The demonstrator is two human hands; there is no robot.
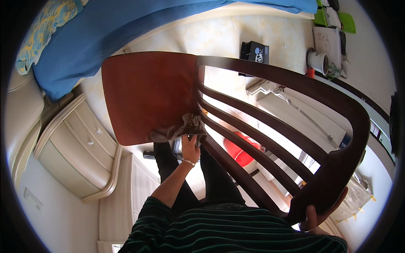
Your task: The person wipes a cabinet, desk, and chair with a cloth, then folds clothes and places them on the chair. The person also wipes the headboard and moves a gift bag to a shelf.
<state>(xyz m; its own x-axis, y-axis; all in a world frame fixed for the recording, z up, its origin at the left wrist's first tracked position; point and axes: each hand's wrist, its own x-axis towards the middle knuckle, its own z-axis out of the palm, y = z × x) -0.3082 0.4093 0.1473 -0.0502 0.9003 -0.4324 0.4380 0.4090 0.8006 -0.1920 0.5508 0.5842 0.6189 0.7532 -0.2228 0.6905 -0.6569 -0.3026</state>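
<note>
A dark red-brown wooden chair [152, 91] stands before me, its seat to the left and its slatted backrest [341, 167] reaching to the right. With a bracelet on its wrist, my left hand [190, 150] presses a grey-brown cloth [193, 125] against the seat's near rear corner, beside the foot of the slats. The cloth bears lettering and trails left along the seat's edge. My right hand [322, 213] grips the top rail of the backrest at the lower right; some of its fingers are hidden behind the wood.
A bed with a blue sheet [120, 28] lies beyond the chair. A cream bedside cabinet [85, 139] is at the left. On the tiled floor are a black paper bag [258, 53], a red basin [240, 148] and a white pot [318, 61]. A long-handled appliance [300, 110] lies beyond the slats.
</note>
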